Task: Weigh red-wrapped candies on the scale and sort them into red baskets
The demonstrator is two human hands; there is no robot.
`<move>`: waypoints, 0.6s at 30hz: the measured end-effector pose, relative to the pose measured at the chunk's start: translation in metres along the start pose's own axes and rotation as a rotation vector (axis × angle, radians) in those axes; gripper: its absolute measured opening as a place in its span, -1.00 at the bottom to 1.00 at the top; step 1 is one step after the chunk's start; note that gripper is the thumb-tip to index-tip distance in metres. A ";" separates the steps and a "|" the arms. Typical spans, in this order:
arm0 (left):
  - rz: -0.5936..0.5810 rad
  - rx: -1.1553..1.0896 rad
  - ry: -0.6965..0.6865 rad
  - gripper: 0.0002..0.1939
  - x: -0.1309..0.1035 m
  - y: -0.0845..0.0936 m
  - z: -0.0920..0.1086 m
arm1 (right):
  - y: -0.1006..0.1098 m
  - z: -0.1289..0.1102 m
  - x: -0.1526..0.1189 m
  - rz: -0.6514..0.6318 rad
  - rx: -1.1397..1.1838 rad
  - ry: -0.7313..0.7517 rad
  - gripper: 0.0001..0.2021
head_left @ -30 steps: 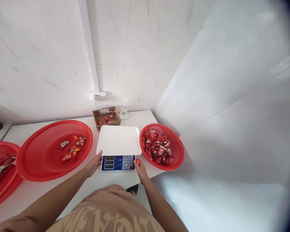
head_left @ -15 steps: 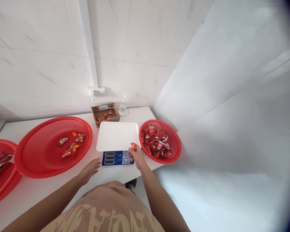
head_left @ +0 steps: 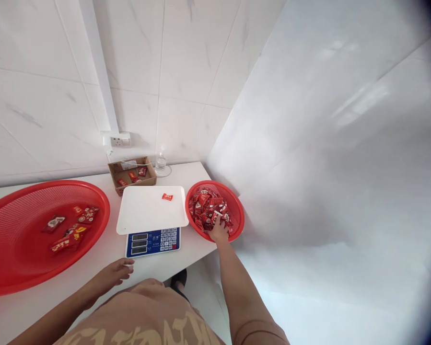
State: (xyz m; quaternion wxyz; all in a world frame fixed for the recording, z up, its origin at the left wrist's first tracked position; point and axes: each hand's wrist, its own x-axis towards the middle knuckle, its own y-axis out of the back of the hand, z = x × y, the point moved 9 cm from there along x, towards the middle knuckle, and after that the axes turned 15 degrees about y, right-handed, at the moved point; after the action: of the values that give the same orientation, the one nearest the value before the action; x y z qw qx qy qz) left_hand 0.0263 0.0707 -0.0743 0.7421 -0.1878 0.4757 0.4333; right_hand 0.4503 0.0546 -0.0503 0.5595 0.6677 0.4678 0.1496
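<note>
My right hand (head_left: 220, 231) reaches over the near rim of the round red basket (head_left: 239, 211) on the right. Its fingertips touch the heap of small red candy packets (head_left: 203, 201), beside one with a white edge (head_left: 217, 215). The thumb is spread from the fingers, and no packet is lifted. A single red candy packet (head_left: 167, 197) lies on the white pan (head_left: 146, 211) of a weighing scale, whose blue keypad panel (head_left: 154, 242) faces me. Left of that panel, my left hand (head_left: 115, 274) hovers near the table edge, open and holding nothing.
A large red basket (head_left: 17, 230) with several packets stands on the left of the white table (head_left: 110, 244). Behind the scale are a cardboard box (head_left: 120, 188) holding a few packets and a clear bottle-like object (head_left: 161, 162). A wall socket (head_left: 117, 141) is above.
The red packet that was in my right hand now lies on the scale pan. That hand has moved right into the basket. The view has shifted right; my left hand stays open.
</note>
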 end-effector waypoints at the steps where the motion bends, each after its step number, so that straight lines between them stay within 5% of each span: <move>1: -0.007 0.032 -0.041 -0.52 -0.003 -0.005 0.008 | -0.001 -0.003 0.001 -0.013 -0.014 0.020 0.04; 8: -0.069 0.218 -0.185 -0.43 -0.011 -0.033 0.039 | 0.002 -0.001 0.008 -0.019 -0.165 0.069 -0.07; 13: -0.083 0.287 -0.194 -0.41 -0.007 -0.031 0.033 | -0.003 0.013 0.012 -0.100 -0.219 0.005 -0.01; 18: -0.075 0.253 -0.165 -0.40 -0.002 -0.025 0.026 | 0.007 0.015 0.027 0.041 -0.062 0.132 -0.08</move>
State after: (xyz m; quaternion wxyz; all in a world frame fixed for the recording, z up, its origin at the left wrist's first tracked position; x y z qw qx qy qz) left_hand 0.0601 0.0740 -0.0638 0.8120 -0.0744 0.4566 0.3558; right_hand 0.4783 0.0676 -0.0574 0.5445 0.6482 0.4851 0.2193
